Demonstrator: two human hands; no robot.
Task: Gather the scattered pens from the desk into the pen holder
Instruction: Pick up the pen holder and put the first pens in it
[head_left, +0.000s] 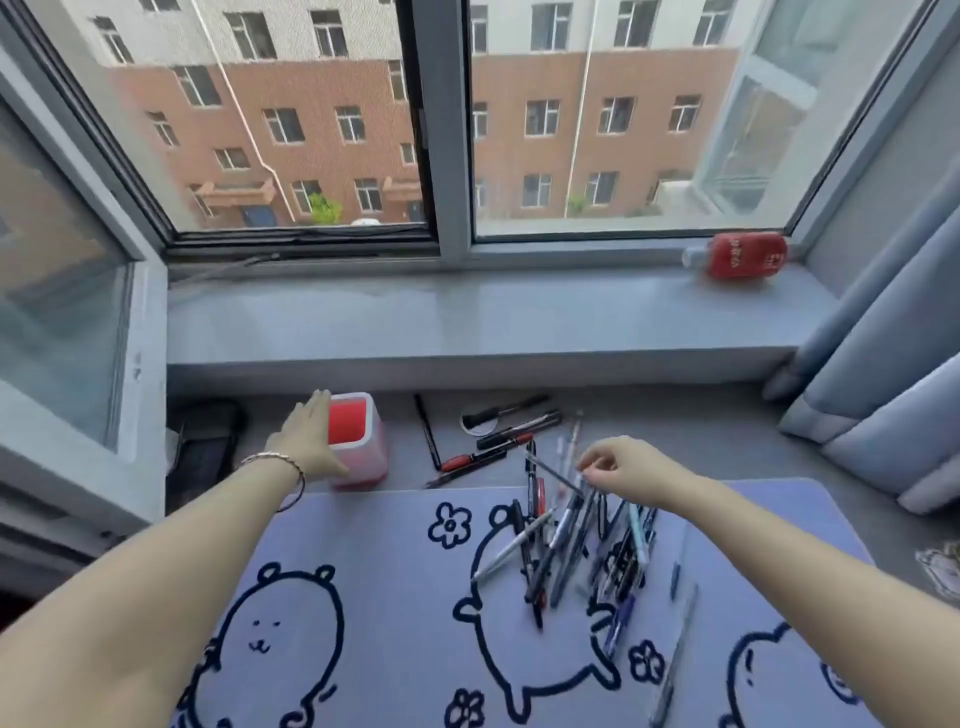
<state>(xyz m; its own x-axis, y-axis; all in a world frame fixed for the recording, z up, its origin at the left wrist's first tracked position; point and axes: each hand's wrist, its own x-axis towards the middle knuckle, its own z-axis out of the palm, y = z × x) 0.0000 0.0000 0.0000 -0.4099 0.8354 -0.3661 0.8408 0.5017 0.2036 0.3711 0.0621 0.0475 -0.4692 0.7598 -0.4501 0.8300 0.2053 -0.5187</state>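
1 red pen holder (358, 441) stands on the grey worktop (675, 441), left hand (306, 441) flat against it; right hand (621, 467) pinches 1 pen (553, 473) above a blurred pile of pens (582, 545), too tangled to count, by a window sill (467, 317).

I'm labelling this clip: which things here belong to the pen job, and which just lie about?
Job: pens, red pen holder, left hand on the holder, right hand at the pile.
Lying about: red bottle, bear mat, curtain, black case.

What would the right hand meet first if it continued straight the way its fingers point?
Probably the pile of pens right under the right hand, whose fingertips point down-left; depth is unclear.
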